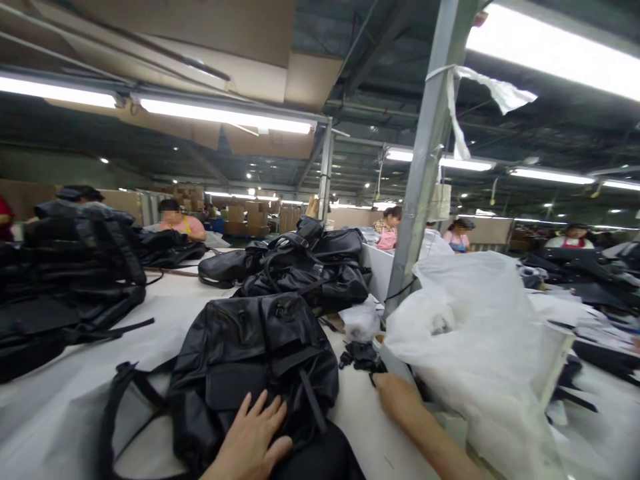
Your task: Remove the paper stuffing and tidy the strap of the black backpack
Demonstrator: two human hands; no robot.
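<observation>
Probably light, soft and slick, the black leather-look backpack (pixel 240 347) lies near centre on the white tabletop (pixel 367 433); its looped black strap (pixel 111 417) at left seems graspable. The left hand (pixel 255 427) rests flat on the backpack; whether the curled right hand (pixel 395 397) holds anything, I cannot tell.

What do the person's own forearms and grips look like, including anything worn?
The left grip is an ungloved hand with four fingers and a thumb visible, no ring evident. The right grip is ungloved too, its fingers mostly hidden. The right forearm shows no sleeve, watch or bracelet; the left is mostly out of frame.
</observation>
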